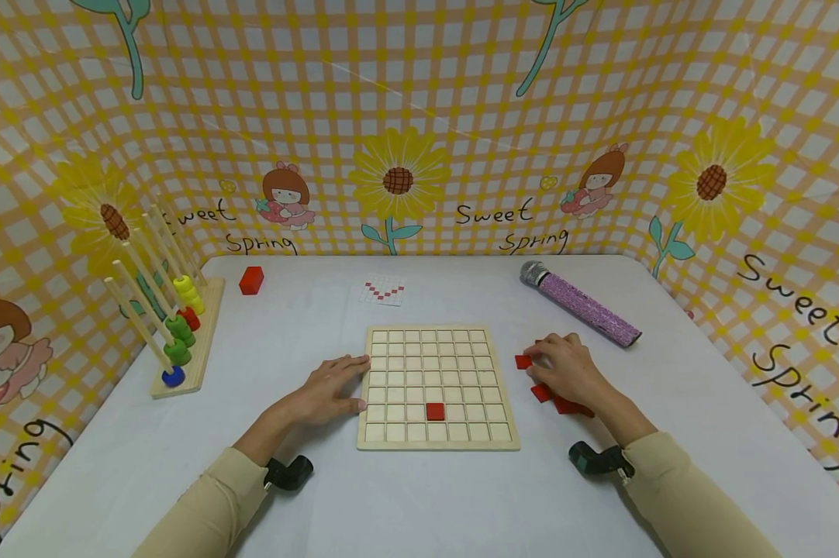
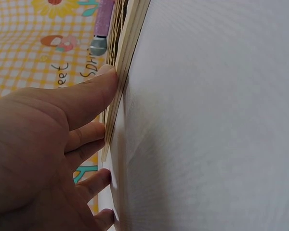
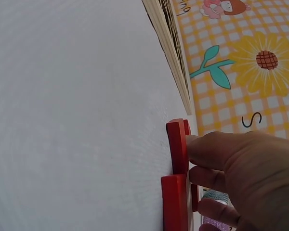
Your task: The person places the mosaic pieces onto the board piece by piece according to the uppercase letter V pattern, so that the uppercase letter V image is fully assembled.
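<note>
A square wooden grid board (image 1: 436, 445) lies in the middle of the table, with one red tile (image 1: 435, 411) in its second row from the front. My left hand (image 1: 325, 390) rests at the board's left side, fingers extended; the left wrist view puts the thumb (image 2: 94, 94) against its edge. Right of the board, my right hand (image 1: 566, 368) reaches low among loose red tiles, its fingertips around one tile (image 1: 523, 362). Other red tiles (image 1: 542, 394) lie beneath and beside this hand, partly hidden by it. In the right wrist view, the thumb is behind a red tile (image 3: 177, 147).
A small card (image 1: 383, 290) printed with a red-square pattern lies behind the board. At the back right is a glittery purple microphone (image 1: 587, 306). A red block (image 1: 251, 280) sits back left, near a wooden peg stand (image 1: 206, 333) with coloured beads.
</note>
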`<state>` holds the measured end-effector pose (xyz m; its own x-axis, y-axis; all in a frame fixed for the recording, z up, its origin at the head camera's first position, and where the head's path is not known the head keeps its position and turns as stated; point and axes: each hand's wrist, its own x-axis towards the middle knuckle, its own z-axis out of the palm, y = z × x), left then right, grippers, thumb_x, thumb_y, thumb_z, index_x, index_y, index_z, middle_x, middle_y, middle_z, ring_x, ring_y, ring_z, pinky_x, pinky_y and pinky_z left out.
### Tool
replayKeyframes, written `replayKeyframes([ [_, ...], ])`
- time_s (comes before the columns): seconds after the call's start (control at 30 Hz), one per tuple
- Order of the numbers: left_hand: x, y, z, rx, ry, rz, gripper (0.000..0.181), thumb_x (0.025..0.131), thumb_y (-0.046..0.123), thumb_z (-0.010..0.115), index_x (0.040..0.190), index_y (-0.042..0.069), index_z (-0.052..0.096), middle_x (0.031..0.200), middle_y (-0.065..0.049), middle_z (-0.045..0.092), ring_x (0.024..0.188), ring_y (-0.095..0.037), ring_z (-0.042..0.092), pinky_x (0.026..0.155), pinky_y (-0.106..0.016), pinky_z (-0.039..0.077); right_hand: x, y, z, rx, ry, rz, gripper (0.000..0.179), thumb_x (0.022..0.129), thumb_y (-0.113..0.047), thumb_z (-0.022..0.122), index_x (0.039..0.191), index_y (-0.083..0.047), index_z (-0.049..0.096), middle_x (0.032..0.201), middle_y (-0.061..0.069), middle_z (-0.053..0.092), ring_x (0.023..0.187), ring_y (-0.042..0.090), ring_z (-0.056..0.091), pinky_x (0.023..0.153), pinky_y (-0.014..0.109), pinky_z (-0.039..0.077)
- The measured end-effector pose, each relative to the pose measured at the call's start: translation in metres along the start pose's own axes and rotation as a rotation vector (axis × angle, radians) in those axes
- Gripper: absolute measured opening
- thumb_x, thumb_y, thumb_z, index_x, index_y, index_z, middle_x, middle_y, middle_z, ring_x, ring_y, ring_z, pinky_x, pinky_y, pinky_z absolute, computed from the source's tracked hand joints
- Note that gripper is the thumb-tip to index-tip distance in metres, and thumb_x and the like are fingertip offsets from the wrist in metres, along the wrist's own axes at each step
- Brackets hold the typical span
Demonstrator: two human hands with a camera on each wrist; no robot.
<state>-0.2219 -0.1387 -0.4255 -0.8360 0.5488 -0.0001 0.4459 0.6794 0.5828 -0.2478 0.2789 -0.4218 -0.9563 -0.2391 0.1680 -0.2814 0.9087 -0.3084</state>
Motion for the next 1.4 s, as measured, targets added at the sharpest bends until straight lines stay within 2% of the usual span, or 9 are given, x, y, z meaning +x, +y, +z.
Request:
replayKeyframes([
  [0.1, -0.001, 0.001, 0.0, -0.004, 0.008, 0.006, 0.07, 0.087, 0.034, 0.066, 0.144, 0.005, 0.038, 0.152, -0.013, 0.033, 0.14, -0.042, 0.022, 0.11, -0.063, 0.017, 0.0, 0.0, 0.001, -0.009, 0.008, -0.007, 0.027, 0.085, -0.017, 0.065, 0.11, -0.006, 0.068, 0.111, 0.018, 0.06, 0.103, 0.038, 0.044, 0.085, 0.053, 0.037],
  [0.33, 0.002, -0.001, 0.001, 0.009, -0.013, -0.034, 0.067, 0.088, 0.027, 0.066, 0.145, 0.005, 0.036, 0.154, -0.011, 0.031, 0.142, -0.04, 0.02, 0.112, -0.061, 0.015, 0.0, -0.001, 0.0, -0.021, 0.015, -0.018, 0.026, 0.084, -0.016, 0.065, 0.107, -0.005, 0.069, 0.109, 0.018, 0.062, 0.102, 0.039, 0.045, 0.084, 0.053, 0.037],
  [0.73, 0.002, -0.002, 0.001, 0.012, -0.017, -0.024, 0.068, 0.088, 0.029, 0.065, 0.145, 0.006, 0.035, 0.155, -0.01, 0.03, 0.143, -0.04, 0.02, 0.112, -0.062, 0.015, -0.001, -0.006, -0.001, 0.001, 0.024, -0.029, 0.027, 0.084, -0.019, 0.067, 0.107, -0.005, 0.07, 0.107, 0.016, 0.063, 0.103, 0.036, 0.045, 0.085, 0.051, 0.036],
  [0.87, 0.003, -0.002, 0.002, 0.008, -0.019, -0.032, 0.068, 0.088, 0.028, 0.065, 0.146, 0.007, 0.035, 0.155, -0.009, 0.029, 0.143, -0.038, 0.019, 0.113, -0.061, 0.015, -0.003, -0.014, -0.004, 0.029, 0.033, -0.069, 0.026, 0.084, -0.019, 0.068, 0.106, -0.006, 0.07, 0.104, 0.012, 0.064, 0.103, 0.035, 0.045, 0.086, 0.052, 0.035],
  [1.07, 0.002, -0.001, 0.0, 0.01, -0.017, -0.024, 0.068, 0.088, 0.028, 0.065, 0.145, 0.006, 0.035, 0.155, -0.01, 0.03, 0.143, -0.04, 0.019, 0.112, -0.062, 0.015, -0.005, -0.028, -0.006, 0.048, 0.059, -0.138, 0.024, 0.082, -0.017, 0.071, 0.104, -0.007, 0.071, 0.1, 0.01, 0.065, 0.098, 0.032, 0.046, 0.081, 0.046, 0.034],
  [1.4, 0.001, -0.001, 0.0, 0.013, -0.017, -0.021, 0.068, 0.088, 0.028, 0.065, 0.145, 0.006, 0.035, 0.154, -0.01, 0.03, 0.143, -0.04, 0.02, 0.112, -0.062, 0.016, -0.009, -0.056, 0.003, 0.071, 0.061, -0.167, 0.021, 0.082, -0.019, 0.071, 0.101, -0.01, 0.071, 0.099, 0.004, 0.065, 0.096, 0.024, 0.045, 0.079, 0.037, 0.034],
])
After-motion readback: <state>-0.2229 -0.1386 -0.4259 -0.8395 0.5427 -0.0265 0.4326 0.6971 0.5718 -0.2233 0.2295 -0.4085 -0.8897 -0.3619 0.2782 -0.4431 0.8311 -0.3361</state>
